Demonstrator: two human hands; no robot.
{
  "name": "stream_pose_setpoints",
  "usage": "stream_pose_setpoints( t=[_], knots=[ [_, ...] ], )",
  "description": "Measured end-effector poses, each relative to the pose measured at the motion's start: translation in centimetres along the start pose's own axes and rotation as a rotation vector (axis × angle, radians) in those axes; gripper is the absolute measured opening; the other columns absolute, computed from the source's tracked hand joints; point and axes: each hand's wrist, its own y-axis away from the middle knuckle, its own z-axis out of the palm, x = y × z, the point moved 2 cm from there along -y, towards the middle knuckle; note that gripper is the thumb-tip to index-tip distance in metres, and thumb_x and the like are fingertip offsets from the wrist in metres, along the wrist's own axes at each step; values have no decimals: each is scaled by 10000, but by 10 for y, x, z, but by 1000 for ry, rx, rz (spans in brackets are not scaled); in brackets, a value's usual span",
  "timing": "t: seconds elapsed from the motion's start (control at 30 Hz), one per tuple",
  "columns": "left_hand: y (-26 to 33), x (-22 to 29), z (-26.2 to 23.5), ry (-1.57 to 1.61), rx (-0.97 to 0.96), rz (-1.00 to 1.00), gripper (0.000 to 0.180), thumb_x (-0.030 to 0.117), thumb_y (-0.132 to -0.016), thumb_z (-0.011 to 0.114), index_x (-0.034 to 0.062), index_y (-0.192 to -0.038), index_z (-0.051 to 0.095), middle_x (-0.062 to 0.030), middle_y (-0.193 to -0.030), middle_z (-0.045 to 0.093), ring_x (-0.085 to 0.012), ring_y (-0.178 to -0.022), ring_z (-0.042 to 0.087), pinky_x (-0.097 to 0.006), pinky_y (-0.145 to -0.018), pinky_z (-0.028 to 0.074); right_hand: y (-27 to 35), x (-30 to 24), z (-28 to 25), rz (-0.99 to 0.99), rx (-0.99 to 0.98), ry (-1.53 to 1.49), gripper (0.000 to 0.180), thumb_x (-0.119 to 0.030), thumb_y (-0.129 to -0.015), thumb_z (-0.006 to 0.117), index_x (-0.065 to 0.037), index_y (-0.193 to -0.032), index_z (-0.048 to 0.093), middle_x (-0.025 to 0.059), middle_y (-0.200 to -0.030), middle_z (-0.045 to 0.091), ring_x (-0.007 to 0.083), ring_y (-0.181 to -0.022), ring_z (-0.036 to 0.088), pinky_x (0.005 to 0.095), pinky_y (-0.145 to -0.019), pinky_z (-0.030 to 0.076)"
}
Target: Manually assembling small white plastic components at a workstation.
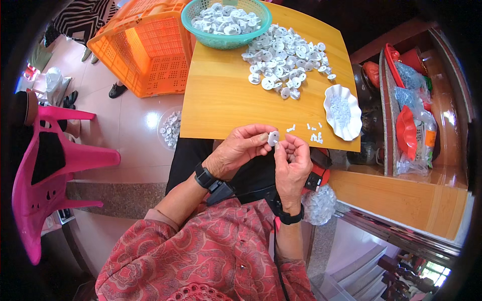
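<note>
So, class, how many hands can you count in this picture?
2: the left hand, pinching a white disc, and the right hand, just right of it, both near the yellow table's front edge. Others may be hidden.

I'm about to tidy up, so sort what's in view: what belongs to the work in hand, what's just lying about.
Likely in the work:
- disc in the left grip
- disc pile
- green basket
- small pieces
- white dish
- table

Seemingly lying about:
- pink chair
- black shoe
- plastic bags
- orange crate (unsure)
</note>
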Motion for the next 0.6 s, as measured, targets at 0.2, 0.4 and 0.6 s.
stream_pose_setpoints(
  t=[0.2, 0.4, 0.6],
  knots=[
    [2, 3, 5, -53, -11, 23, 289, 115, -971, 605, -10, -1231, 605, -77, -1073, 663, -141, -894, 632, -276, -810, 541, 0, -8, 0, -19, 6, 53, 233, 1, -863, 674, 27, -1074, 581, 88, -809, 670, 146, -691, 639, 293, -651, 530],
    [5, 7, 10, -177, 33, 55, 289, 97, -958, 623, -16, -1224, 611, -76, -1065, 665, -134, -896, 627, -270, -817, 536, 1, -12, 1, -33, -4, 103, 231, 4, -854, 676, 29, -1063, 580, 88, -792, 662, 150, -671, 634, 298, -637, 529],
    [8, 14, 14, -336, 53, 49, 269, 71, -960, 616, -19, -1213, 624, -58, -1053, 661, -112, -893, 609, -255, -825, 520, -1, -13, 2, -20, -27, 131, 213, -6, -864, 672, 28, -1052, 579, 94, -794, 659, 161, -678, 639, 302, -636, 530]
  ],
)
